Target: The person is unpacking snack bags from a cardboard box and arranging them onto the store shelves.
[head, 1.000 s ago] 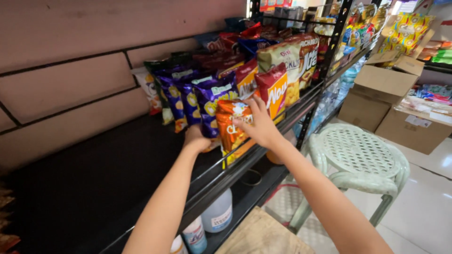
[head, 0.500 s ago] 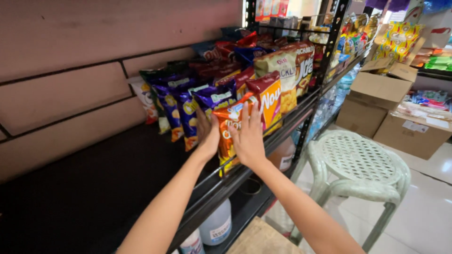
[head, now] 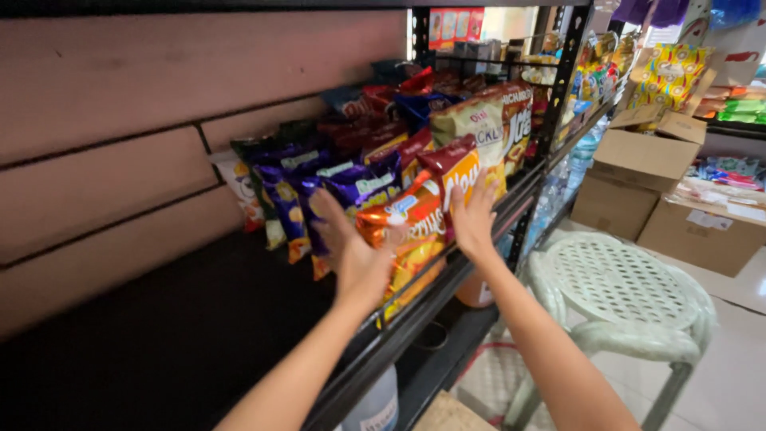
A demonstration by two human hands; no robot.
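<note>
Hands first: your left hand point(head: 359, 259) spreads open against the near side of the orange snack bag point(head: 407, 235) while your right hand point(head: 473, 215), fingers apart, presses its far side, the bag standing at the shelf point(head: 415, 319) front edge beside purple bags point(head: 351, 187), a pale green stool point(head: 622, 287) nearby.

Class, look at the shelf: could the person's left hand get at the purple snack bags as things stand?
Probably yes. The left hand is open right beside the purple snack bags, which stand at the shelf front, and nothing lies between them.
</note>
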